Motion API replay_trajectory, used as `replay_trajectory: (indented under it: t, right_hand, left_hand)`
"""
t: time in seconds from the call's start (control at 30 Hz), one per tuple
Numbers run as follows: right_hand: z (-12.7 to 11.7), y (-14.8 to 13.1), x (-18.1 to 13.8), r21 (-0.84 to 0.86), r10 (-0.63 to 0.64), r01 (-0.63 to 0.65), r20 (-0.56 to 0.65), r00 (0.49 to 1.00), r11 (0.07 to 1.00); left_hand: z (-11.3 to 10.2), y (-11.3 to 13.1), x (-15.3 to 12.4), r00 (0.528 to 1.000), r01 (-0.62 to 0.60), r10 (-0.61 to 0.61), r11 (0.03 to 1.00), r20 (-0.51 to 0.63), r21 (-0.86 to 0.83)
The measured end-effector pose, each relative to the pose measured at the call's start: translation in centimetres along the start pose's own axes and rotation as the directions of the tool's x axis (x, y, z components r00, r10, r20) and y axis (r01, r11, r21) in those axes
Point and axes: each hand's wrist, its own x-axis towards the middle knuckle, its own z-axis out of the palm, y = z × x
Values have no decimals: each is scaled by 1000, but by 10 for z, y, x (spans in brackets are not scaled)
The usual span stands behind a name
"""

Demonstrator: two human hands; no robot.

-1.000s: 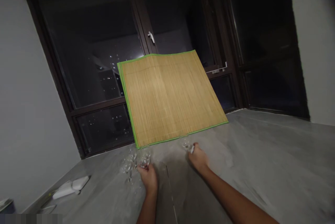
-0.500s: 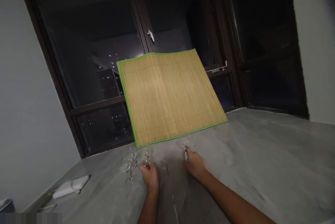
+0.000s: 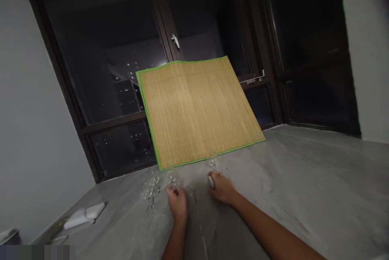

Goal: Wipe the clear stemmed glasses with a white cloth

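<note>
Low on the grey stone ledge, my left hand (image 3: 177, 202) has its fingers closed at the lower part of a clear stemmed glass (image 3: 173, 177). My right hand (image 3: 223, 187) pinches the stem of another clear glass (image 3: 212, 163), whose bowl stands upright above the fingers. A pale patch shows beneath that thumb; I cannot tell whether it is the glass's foot. Left of my left hand, two more stemmed glasses stand close together, a nearer glass (image 3: 148, 192) and a farther glass (image 3: 155, 179). Their outlines are faint.
A bamboo mat (image 3: 197, 110) with green edging leans against the dark window (image 3: 100, 49) behind the glasses. At the left lie a white bundle (image 3: 85, 215) and a partly visible container (image 3: 10, 236). A thin joint line (image 3: 197, 213) crosses the grey ledge (image 3: 291, 195).
My right hand has shifted slightly left with its glass. My left hand and its glass have moved slightly right, away from the two standing glasses.
</note>
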Motion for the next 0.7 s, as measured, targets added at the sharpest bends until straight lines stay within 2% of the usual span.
replay_trajectory:
  t: [0.3, 0.37, 0.43, 0.53, 0.6, 0.7]
  right_hand:
    - [6, 3, -1, 97, -13, 15, -22, 1000, 995]
    - [10, 0, -1, 214, -31, 39, -40, 999, 976]
    - [15, -9, -4, 447, -72, 104, -89, 993, 889]
    - [18, -28, -11, 740, -142, 251, -208, 968, 624]
    - [16, -39, -18, 801, -172, 306, -253, 952, 514]
    - [11, -48, -26, 811, -199, 329, -264, 944, 483]
  left_hand:
    - [-1, 7, -6, 993, -81, 75, 995, 88, 66]
    - [-2, 10, -10, 985, -159, 147, 977, 92, 142]
    - [-1, 12, -16, 964, -267, 254, 923, 82, 276]
    - [1, 16, -24, 929, -370, 341, 829, 145, 419]
    - [3, 18, -28, 903, -426, 342, 795, 261, 433]
    - [2, 22, -31, 846, -511, 331, 726, 419, 460]
